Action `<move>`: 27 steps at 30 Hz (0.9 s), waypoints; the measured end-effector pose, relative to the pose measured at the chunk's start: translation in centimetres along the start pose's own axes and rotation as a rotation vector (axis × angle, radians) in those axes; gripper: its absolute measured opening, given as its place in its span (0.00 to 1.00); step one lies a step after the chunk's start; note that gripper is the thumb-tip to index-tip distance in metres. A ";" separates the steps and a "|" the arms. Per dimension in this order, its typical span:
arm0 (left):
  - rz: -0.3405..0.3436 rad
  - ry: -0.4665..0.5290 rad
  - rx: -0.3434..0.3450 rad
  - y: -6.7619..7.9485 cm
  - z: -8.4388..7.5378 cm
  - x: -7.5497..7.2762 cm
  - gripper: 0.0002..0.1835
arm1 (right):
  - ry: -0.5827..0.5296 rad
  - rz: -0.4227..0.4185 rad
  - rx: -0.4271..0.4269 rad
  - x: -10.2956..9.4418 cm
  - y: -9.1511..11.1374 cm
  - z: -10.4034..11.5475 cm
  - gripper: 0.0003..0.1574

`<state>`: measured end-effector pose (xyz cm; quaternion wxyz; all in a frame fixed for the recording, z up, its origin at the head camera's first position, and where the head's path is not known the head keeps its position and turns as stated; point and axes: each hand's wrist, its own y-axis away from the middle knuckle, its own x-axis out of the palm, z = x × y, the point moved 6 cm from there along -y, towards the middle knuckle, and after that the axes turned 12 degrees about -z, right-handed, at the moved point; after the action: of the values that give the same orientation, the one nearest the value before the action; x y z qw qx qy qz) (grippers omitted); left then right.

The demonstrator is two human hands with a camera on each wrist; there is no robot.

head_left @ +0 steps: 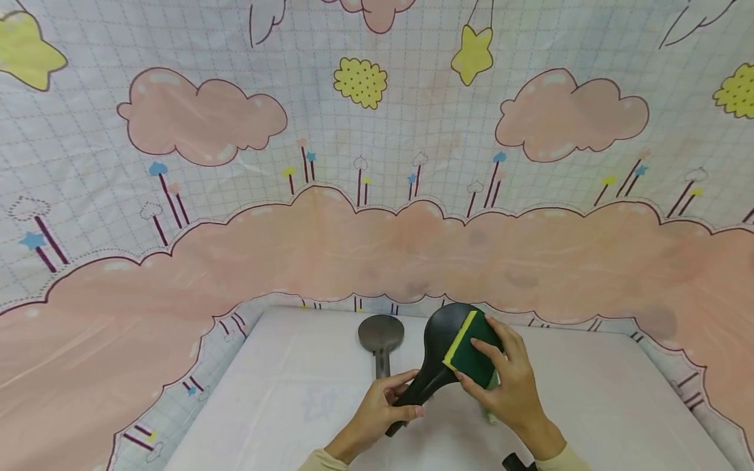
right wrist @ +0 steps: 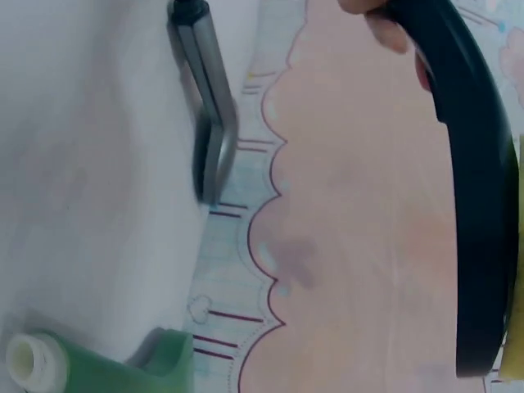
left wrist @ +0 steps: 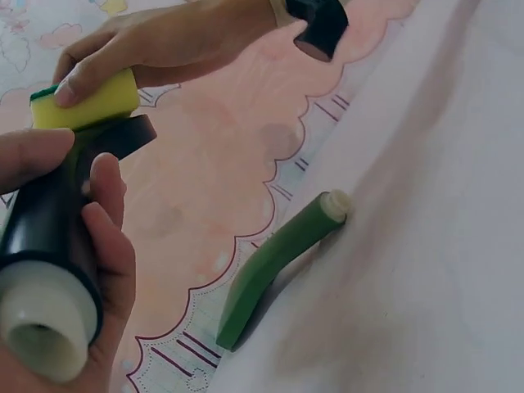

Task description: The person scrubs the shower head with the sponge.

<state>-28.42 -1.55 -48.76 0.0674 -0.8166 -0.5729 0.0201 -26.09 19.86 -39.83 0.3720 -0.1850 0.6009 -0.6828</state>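
Note:
My left hand (head_left: 385, 409) grips the handle of a black handheld shower head (head_left: 444, 333), which is raised above the table and tilted. The pale hollow end of its handle (left wrist: 45, 319) shows in the left wrist view. My right hand (head_left: 512, 376) holds a sponge (head_left: 471, 350) with a dark green scouring side and a yellow side. The yellow side lies against the round head of the black shower head. In the right wrist view the black shower head (right wrist: 483, 205) is seen edge-on, with only a strip of the sponge (right wrist: 514, 319) beside it.
A grey shower head (head_left: 381, 335) lies on the white table (head_left: 265, 399), left of the black one. A green shower head (left wrist: 278, 270) lies on the table too, mostly hidden in the head view. Cloud-patterned cloth (head_left: 377, 255) hangs behind. A black piece (left wrist: 321, 29) sits at my right wrist.

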 end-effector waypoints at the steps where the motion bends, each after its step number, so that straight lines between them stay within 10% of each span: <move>1: 0.016 0.034 -0.011 0.0 0.0 0.1 0.34 | -0.007 -0.007 -0.007 0.1 0.0 0.2 0.37; 8: 0.095 0.189 -0.019 0.5 -0.5 0.2 0.32 | -0.024 -0.022 -0.015 0.5 0.0 0.7 0.37; 27: 0.109 0.168 0.009 1.0 -1.0 -0.3 0.30 | -0.011 -0.009 -0.068 0.2 -0.3 1.3 0.36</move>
<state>-27.45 -2.25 -47.97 0.1178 -0.8450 -0.5199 -0.0422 -25.41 18.81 -39.32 0.3656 -0.2038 0.6209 -0.6628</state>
